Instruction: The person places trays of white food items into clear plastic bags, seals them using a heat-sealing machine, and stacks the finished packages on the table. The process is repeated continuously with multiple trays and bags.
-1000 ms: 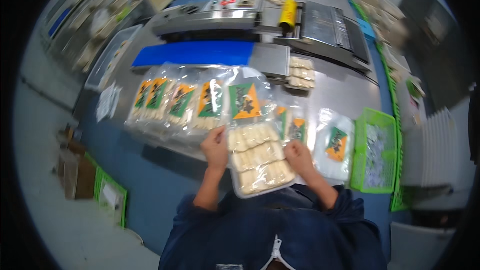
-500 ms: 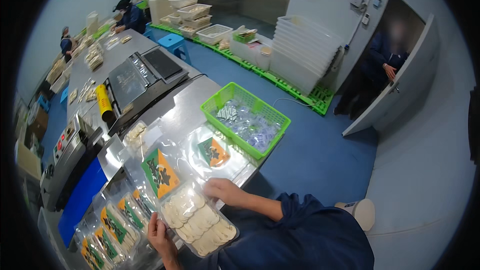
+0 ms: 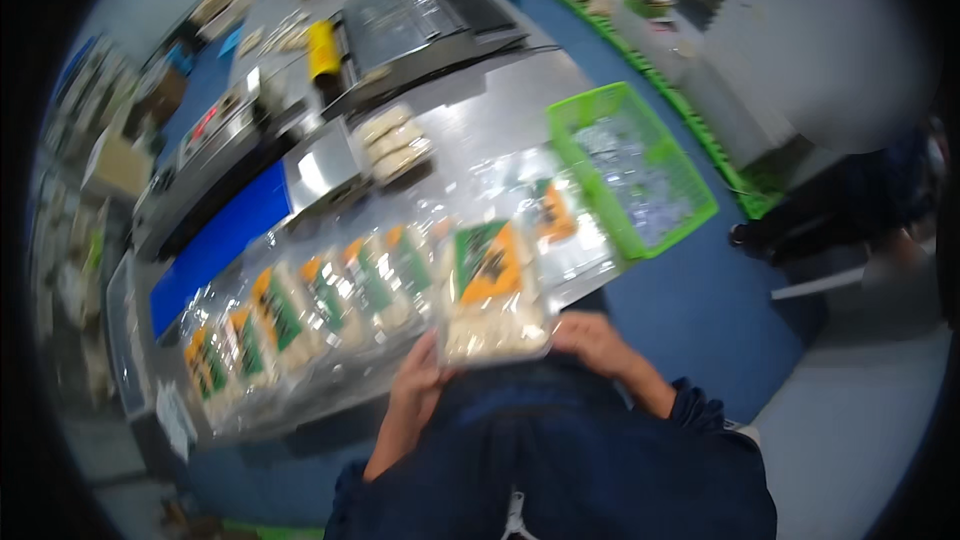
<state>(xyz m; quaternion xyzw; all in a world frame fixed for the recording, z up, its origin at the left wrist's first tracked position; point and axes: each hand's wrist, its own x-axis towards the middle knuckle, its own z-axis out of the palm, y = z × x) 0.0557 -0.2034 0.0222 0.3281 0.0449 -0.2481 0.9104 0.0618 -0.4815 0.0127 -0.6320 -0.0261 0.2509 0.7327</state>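
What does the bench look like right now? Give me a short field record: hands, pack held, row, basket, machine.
left hand: grips the left edge of the clear pack
right hand: grips its right edge
clear pack: pale pieces inside, green and orange label on top, held at the near table edge
row of packs: same labels, overlapping, to the left on the steel table
green basket: right end of table, clear bags inside
machine: far side, yellow roll beside it
sharpness: blurred, details unclear
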